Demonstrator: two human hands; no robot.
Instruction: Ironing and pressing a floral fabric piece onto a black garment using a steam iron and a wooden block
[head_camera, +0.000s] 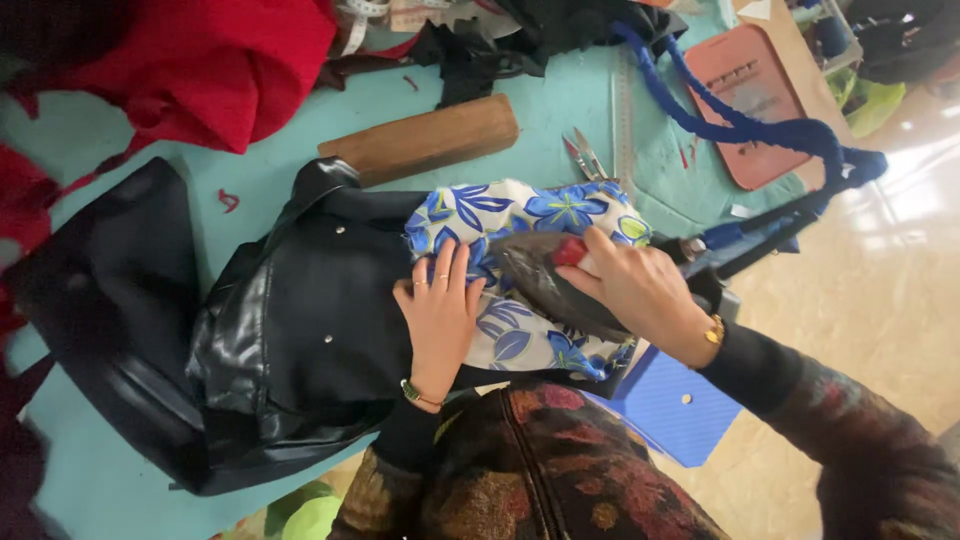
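A: Nearest first: what are the hands doing?

B: This looks like the pressing step. The right hand has its grip wrapped around the handle of a dark iron, fingers pressed together over the red part on top. The iron sits on the floral cloth, at about 3 o'clock from the left hand. That hand lies flat with fingers spread, holding nothing, just pinning the cloth where it meets the black jacket.

A: What would the next stroke call for?

B: I'd judge a short one. The iron's tip is just beside the left fingertips, so they need to stay out of its path.

A: And room?

B: Tight at 9 o'clock, where the jacket is bunched with its snaps. The worktop edge runs close at 6 o'clock by the person's body, and the cloth hangs over it near a blue board. Toward 12 o'clock lie snips and a wood block, near but apart from the cloth. The blue cord loops off at 2 o'clock and could drag.
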